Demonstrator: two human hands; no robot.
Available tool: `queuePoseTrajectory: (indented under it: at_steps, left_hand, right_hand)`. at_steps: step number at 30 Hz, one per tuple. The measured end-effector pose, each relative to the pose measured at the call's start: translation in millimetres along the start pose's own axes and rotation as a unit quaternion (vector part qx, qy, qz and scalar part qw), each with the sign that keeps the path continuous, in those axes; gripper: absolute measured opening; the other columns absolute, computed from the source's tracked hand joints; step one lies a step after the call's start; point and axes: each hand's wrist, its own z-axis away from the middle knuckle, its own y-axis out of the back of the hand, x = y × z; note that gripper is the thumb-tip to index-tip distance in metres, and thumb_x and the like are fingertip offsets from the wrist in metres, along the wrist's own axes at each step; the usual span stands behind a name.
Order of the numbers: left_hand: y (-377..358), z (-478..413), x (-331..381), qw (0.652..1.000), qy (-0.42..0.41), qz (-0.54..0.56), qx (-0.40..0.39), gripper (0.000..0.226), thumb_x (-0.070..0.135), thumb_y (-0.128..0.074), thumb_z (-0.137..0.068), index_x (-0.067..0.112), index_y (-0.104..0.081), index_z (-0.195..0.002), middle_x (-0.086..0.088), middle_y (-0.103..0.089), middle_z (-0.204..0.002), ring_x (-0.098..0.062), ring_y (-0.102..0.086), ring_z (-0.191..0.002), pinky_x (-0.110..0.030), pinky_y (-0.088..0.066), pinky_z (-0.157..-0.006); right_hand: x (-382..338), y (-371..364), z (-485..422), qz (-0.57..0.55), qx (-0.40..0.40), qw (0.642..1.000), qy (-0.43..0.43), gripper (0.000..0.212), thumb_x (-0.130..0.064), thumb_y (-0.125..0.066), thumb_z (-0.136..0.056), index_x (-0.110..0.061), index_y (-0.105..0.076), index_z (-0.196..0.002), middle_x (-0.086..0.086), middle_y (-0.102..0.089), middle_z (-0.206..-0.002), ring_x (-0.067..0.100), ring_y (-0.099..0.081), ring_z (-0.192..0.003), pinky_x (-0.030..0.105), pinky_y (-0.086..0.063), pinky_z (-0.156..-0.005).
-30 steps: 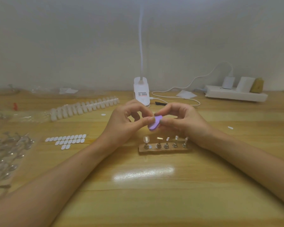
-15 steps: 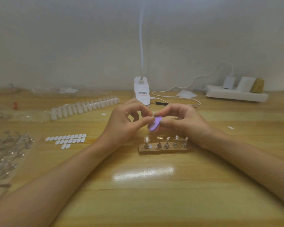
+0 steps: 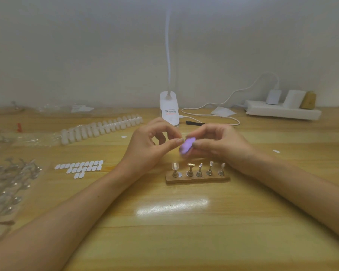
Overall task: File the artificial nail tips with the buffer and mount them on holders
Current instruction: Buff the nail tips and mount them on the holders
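Observation:
My right hand (image 3: 219, 143) pinches a small purple buffer (image 3: 186, 145) between thumb and fingers. My left hand (image 3: 149, 145) faces it with thumb and forefinger pinched together at the buffer's edge; a nail tip between them is too small to make out. Just below the hands stands a brown holder base (image 3: 198, 178) carrying several metal holders. The leftmost holder (image 3: 175, 169) bears a clear nail tip. A long strip of white nail tips (image 3: 100, 129) lies at the back left.
A sheet of white adhesive tabs (image 3: 80, 168) lies left of the base. Clear bags with metal holders (image 3: 6, 184) fill the left edge. A white clip lamp (image 3: 169, 111), its cable (image 3: 209, 114) and a power strip (image 3: 282, 111) stand at the back.
Both hands stay in place over the holder base. The purple buffer shifts slightly against the left fingertips.

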Motion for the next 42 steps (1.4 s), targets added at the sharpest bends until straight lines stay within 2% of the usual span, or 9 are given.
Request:
queuePoseTrajectory:
  at_steps: [6,10,14,18,22,26,30,38,42]
  left_hand:
    - [-0.2,0.5,0.9,1.0,0.005,0.006,-0.001,0.016,0.008,-0.077,-0.082,0.02,-0.069,-0.075,0.007,-0.061,-0.082,0.003,-0.054,-0.068,-0.007,-0.037,-0.059]
    - [0.1,0.3,1.6,1.0,-0.002,0.0,-0.002,0.017,0.008,-0.077,-0.083,0.021,-0.069,-0.075,0.008,-0.061,-0.082,0.003,-0.055,-0.069,-0.007,-0.038,-0.059]
    - [-0.2,0.8,0.9,1.0,0.003,0.001,-0.005,0.016,0.008,-0.077,-0.082,0.02,-0.068,-0.075,0.006,-0.06,-0.082,0.003,-0.053,-0.067,-0.007,-0.037,-0.06]
    - [0.1,1.6,1.9,1.0,-0.003,-0.005,0.0,0.014,0.007,-0.077,-0.083,0.016,-0.069,-0.076,0.008,-0.06,-0.081,0.003,-0.055,-0.069,-0.007,-0.038,-0.06]
    - [-0.1,0.9,1.8,1.0,0.003,-0.003,-0.004,0.014,0.008,-0.077,-0.083,0.016,-0.069,-0.075,0.005,-0.061,-0.082,0.004,-0.054,-0.068,-0.007,-0.038,-0.061]
    - [0.2,1.1,2.0,1.0,-0.003,-0.011,-0.001,0.015,0.007,-0.076,-0.083,0.018,-0.069,-0.076,0.008,-0.06,-0.081,0.004,-0.055,-0.069,-0.007,-0.039,-0.06]
    - [-0.2,1.2,1.6,1.0,-0.002,-0.006,-0.006,0.016,0.008,-0.077,-0.082,0.019,-0.068,-0.075,0.009,-0.06,-0.081,0.004,-0.055,-0.069,-0.007,-0.038,-0.06]
    - [-0.6,1.0,1.0,1.0,-0.009,-0.011,-0.004,0.019,0.009,-0.077,-0.082,0.023,-0.068,-0.074,0.01,-0.06,-0.081,0.004,-0.055,-0.069,-0.006,-0.039,-0.06]
    - [-0.4,1.1,2.0,1.0,-0.021,-0.019,-0.011,0.019,0.009,-0.077,-0.082,0.024,-0.068,-0.075,0.009,-0.06,-0.081,0.003,-0.055,-0.069,-0.006,-0.038,-0.06]
  right_hand:
    - [-6.5,4.5,-3.0,-0.039,0.114,0.992,0.036,0.021,-0.006,-0.069,-0.084,-0.002,-0.069,-0.105,0.015,-0.076,-0.098,0.022,-0.074,-0.092,0.021,-0.057,-0.079]
    - [0.0,-7.6,2.5,0.051,-0.016,0.999,-0.005,0.013,-0.006,-0.073,-0.083,-0.01,-0.076,-0.095,0.016,-0.076,-0.095,0.027,-0.075,-0.087,0.028,-0.059,-0.074]
    - [-5.3,5.5,-2.9,-0.014,0.121,0.992,0.04,0.015,-0.003,-0.069,-0.086,-0.005,-0.071,-0.1,0.013,-0.076,-0.096,0.019,-0.074,-0.088,0.023,-0.057,-0.078]
    - [0.1,-3.8,1.1,0.031,-0.02,0.999,-0.01,0.016,-0.008,-0.074,-0.08,-0.009,-0.076,-0.096,0.019,-0.075,-0.098,0.032,-0.075,-0.091,0.034,-0.061,-0.08]
    - [-5.8,8.2,-4.6,-0.024,0.11,0.993,0.044,0.025,-0.015,-0.073,-0.073,-0.007,-0.072,-0.097,0.01,-0.077,-0.092,0.018,-0.074,-0.088,0.022,-0.057,-0.08]
    - [-0.9,-1.0,-0.3,0.04,-0.016,0.999,-0.01,0.021,-0.017,-0.078,-0.074,-0.013,-0.078,-0.095,0.013,-0.077,-0.096,0.025,-0.075,-0.09,0.029,-0.06,-0.077]
    - [-5.2,8.8,-5.3,-0.011,0.117,0.992,0.051,0.027,-0.018,-0.074,-0.074,-0.007,-0.073,-0.099,0.011,-0.077,-0.094,0.02,-0.073,-0.091,0.023,-0.056,-0.082]
    - [-7.6,8.1,-3.9,-0.019,0.117,0.992,0.054,0.019,-0.007,-0.07,-0.085,-0.002,-0.072,-0.103,0.009,-0.076,-0.092,0.017,-0.074,-0.087,0.02,-0.057,-0.075]
    - [-2.2,-1.6,-2.0,0.019,0.048,0.999,0.004,0.02,-0.011,-0.076,-0.077,-0.003,-0.075,-0.095,0.017,-0.075,-0.092,0.028,-0.075,-0.085,0.033,-0.062,-0.075]
